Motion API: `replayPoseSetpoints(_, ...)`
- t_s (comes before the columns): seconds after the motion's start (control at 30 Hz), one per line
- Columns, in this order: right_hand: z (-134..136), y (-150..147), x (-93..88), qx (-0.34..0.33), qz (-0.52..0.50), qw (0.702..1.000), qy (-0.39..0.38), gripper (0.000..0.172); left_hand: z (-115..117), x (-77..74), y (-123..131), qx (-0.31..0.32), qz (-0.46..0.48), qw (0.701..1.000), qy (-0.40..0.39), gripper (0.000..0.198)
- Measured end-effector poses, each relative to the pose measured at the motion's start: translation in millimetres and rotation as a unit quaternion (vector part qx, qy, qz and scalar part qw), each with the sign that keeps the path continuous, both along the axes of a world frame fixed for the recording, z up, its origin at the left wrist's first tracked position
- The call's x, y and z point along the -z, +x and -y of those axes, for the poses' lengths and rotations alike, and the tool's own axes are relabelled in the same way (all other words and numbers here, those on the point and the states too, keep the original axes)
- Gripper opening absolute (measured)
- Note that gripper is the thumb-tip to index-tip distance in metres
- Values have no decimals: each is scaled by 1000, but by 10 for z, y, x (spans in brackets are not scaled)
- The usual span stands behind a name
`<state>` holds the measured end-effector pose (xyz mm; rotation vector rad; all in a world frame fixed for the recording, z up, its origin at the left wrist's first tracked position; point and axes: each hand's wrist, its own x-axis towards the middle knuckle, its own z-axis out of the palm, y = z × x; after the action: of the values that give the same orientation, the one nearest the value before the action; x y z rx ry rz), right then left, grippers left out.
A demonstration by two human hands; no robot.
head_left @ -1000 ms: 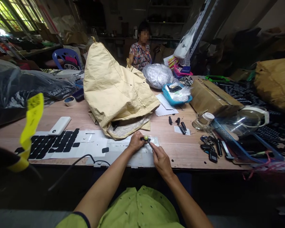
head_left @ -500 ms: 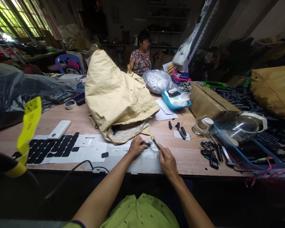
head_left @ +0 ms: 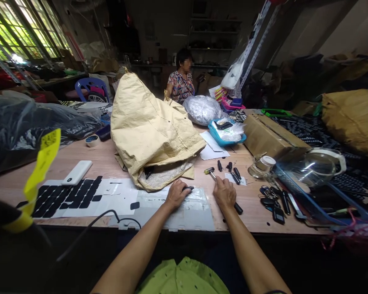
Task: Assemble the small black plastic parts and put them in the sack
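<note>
My left hand [head_left: 176, 195] rests over a clear plastic sheet [head_left: 199, 212] on the table. Its fingers pinch a small black part [head_left: 188, 188] whose kind I cannot make out. To the right, my right hand [head_left: 225, 193] is closed around a small hammer [head_left: 209, 170] with a yellowish and dark head. The dark end of the handle sticks out below the wrist. Beyond that hand, several small black pieces [head_left: 236, 173] lie by a white slip of paper. The open mouth of a large tan paper sack [head_left: 155, 126] faces my left hand.
Black pads on white sheets [head_left: 112, 202] and a white power bank [head_left: 77, 172] lie left. At right are keys [head_left: 276, 210], a jar [head_left: 262, 166], a blue-edged tray [head_left: 340, 192] and a cardboard box [head_left: 270, 134]. A person [head_left: 180, 79] sits across the table.
My right hand has moved right with the hammer, away from the black part, and its head now points up-left. My left hand stays in about the same place, still pinching the part.
</note>
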<state>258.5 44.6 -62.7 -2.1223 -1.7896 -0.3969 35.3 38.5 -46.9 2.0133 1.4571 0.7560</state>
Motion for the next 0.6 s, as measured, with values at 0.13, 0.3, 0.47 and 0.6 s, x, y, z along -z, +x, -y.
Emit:
replayPoseSetpoints(0.13, -4, -26, -11, 10, 7, 1000, -5, 27, 97, -111, 28, 0, -16, 1000, -5, 19)
replayPoseSetpoints(0.3, -10, -34, -38, 16, 14, 1000, -13, 24, 797, -229, 145, 160, 50, 985, -51, 23)
replayPoseSetpoints(0.47, 2, -30, -31, 14, 10, 1000, -4, 24, 1475, 114, 241, 343, -22, 919, -193, 25)
replayPoseSetpoints(0.6, 1, -32, -27, 17, 8, 1000, -9, 23, 1502, 645, 144, 225, -125, 905, -340, 32)
